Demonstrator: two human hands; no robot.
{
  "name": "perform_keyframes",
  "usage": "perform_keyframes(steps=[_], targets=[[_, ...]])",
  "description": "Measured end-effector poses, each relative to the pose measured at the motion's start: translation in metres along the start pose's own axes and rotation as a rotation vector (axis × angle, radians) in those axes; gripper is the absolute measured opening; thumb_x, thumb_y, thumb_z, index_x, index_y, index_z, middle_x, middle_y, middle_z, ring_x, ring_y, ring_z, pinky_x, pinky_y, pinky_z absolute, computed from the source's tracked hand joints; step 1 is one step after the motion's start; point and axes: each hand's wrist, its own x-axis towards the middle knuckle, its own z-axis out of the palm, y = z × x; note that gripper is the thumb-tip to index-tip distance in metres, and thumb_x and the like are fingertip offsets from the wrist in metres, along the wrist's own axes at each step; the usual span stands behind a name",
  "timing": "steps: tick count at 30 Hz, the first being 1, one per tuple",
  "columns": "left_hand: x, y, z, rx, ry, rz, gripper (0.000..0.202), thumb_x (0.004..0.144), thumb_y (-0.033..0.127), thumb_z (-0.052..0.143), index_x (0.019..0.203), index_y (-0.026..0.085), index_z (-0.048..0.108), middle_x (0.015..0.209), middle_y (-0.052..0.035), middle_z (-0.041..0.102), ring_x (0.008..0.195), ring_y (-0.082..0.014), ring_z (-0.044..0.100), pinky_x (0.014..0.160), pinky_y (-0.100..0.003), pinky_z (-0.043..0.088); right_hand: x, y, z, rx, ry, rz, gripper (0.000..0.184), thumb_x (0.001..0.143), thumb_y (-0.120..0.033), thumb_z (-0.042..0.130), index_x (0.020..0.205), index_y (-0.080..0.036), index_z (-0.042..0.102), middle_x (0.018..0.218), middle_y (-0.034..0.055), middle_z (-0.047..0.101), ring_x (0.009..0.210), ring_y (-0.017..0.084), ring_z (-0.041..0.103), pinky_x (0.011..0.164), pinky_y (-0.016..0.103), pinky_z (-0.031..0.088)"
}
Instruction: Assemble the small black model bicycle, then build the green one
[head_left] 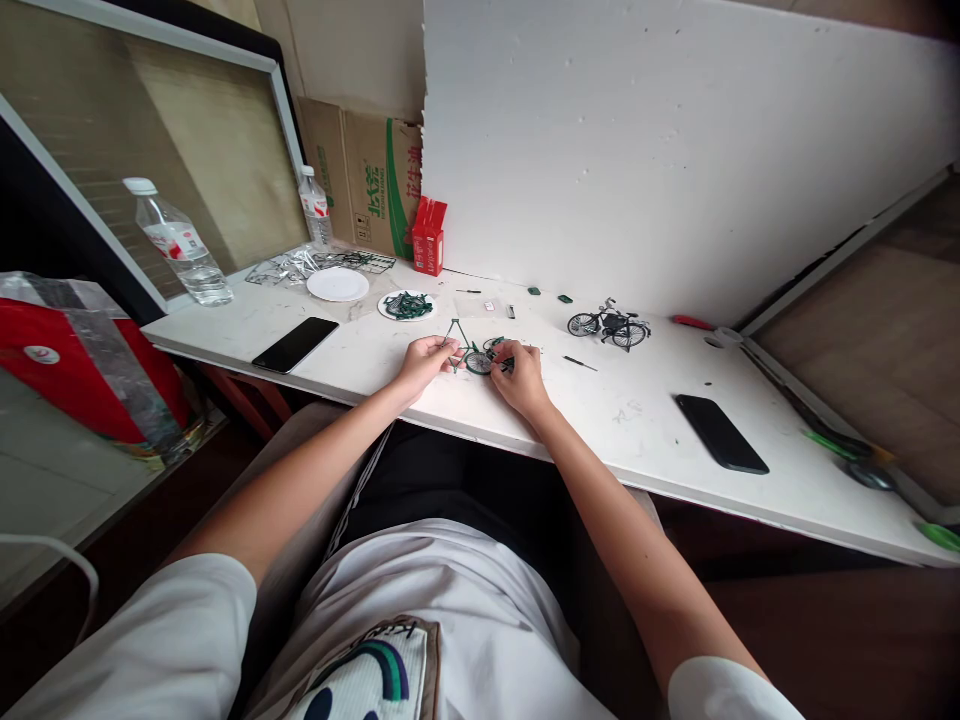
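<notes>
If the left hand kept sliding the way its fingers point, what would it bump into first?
The left hand points rightward, so it would likely meet the small green bike frame it already touches, then the right hand. Depth is hard to judge.

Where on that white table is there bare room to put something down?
Bare white tabletop lies between the right hand and the right black phone, below the finished black model bicycle. A smaller gap sits between the left black phone and the left hand. The back left, around the white plate, is crowded.
</notes>
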Motion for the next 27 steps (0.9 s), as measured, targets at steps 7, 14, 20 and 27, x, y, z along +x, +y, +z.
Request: perform_keyframes(steps=[7, 14, 20, 27], targets=[[0.002, -0.003, -0.002, -0.004, -0.029, -0.017, 0.022, 0.085, 0.029, 0.079, 0.096, 0.011, 0.073, 0.096, -0.0121, 0.08, 0.075, -0.0164, 0.076, 0.068, -0.025, 0.052, 0.001, 0.0, 0.001, -0.009, -0.004, -0.047, 0.017, 0.091, -0.02, 0.063, 0.106, -0.022, 0.068, 0.103, 0.0068, 0.078, 0.112, 0.031, 0.061, 0.107, 0.048, 0.042], [-0.003, 0.002, 0.0, 0.018, -0.157, -0.003, 0.025, 0.084, 0.029, 0.08, 0.099, 0.011, 0.072, 0.095, -0.0117, 0.079, 0.072, -0.0166, 0.075, 0.066, -0.026, 0.052, 0.001, -0.012, -0.004, 0.086, -0.031, -0.119, 0.041, 0.111, -0.048, 0.042, 0.114, -0.024, 0.075, 0.117, 0.0073, 0.079, 0.121, 0.032, 0.058, 0.114, 0.05, 0.038], [-0.004, 0.001, 0.001, 0.083, -0.229, 0.026, 0.034, 0.084, 0.037, 0.083, 0.104, 0.012, 0.072, 0.095, -0.0109, 0.078, 0.074, -0.0181, 0.077, 0.066, -0.027, 0.053, 0.0, -0.011, -0.003, 0.121, -0.052, -0.165, 0.038, 0.108, -0.053, 0.05, 0.102, -0.023, 0.074, 0.103, 0.0088, 0.077, 0.112, 0.031, 0.057, 0.106, 0.046, 0.045], [-0.007, -0.002, 0.002, 0.164, -0.25, 0.132, 0.052, 0.086, 0.064, 0.078, 0.098, 0.013, 0.075, 0.092, -0.0099, 0.077, 0.065, -0.015, 0.071, 0.062, -0.027, 0.05, -0.002, -0.019, -0.006, 0.102, -0.108, -0.181, 0.031, 0.108, -0.047, 0.049, 0.096, -0.024, 0.067, 0.1, 0.0091, 0.073, 0.107, 0.029, 0.059, 0.101, 0.044, 0.047]])
